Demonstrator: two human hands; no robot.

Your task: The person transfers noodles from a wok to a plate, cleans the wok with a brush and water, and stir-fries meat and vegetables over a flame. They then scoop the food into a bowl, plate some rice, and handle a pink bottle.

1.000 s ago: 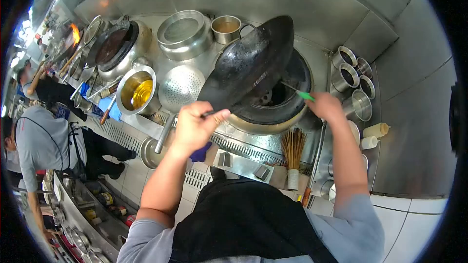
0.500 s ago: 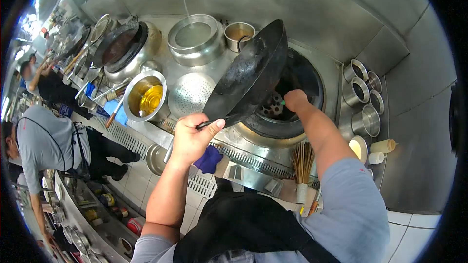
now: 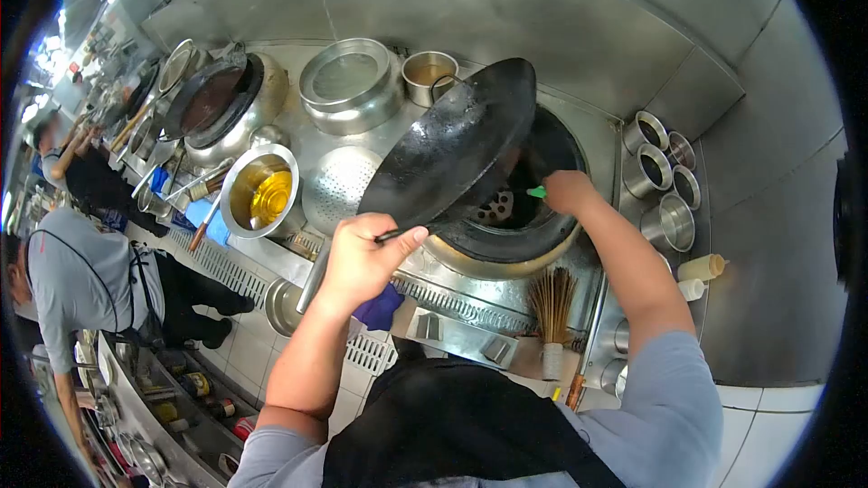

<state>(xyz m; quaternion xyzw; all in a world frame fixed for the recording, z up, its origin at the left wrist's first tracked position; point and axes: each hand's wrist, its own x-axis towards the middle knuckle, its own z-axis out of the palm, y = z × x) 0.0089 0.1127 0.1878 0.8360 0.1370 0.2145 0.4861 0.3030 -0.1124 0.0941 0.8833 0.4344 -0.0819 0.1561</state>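
Note:
My left hand (image 3: 362, 258) is closed around the handle of a black wok (image 3: 448, 145). The wok is raised and tilted on its side over the left part of the burner ring (image 3: 506, 244), its hollow facing left and up. At the burner's opening is my right hand (image 3: 571, 192), fingers closed on a small green object (image 3: 538, 192) whose kind I cannot make out. It points toward the perforated burner head (image 3: 495, 208) down in the dark pit. The wok hides part of the burner's left side.
Left of the wok are a perforated strainer (image 3: 336, 190), a pot of yellow oil (image 3: 237, 203) and a large steel pot (image 3: 348, 95). A bamboo brush (image 3: 550, 307) stands at the front edge. Steel containers (image 3: 651, 172) line the right. A co-worker (image 3: 81, 271) bends at the left.
My right hand has drawn back slightly from the burner head, and more of the green object shows. The wok stays raised in my left hand, a little lower over the burner. The view has shifted slightly.

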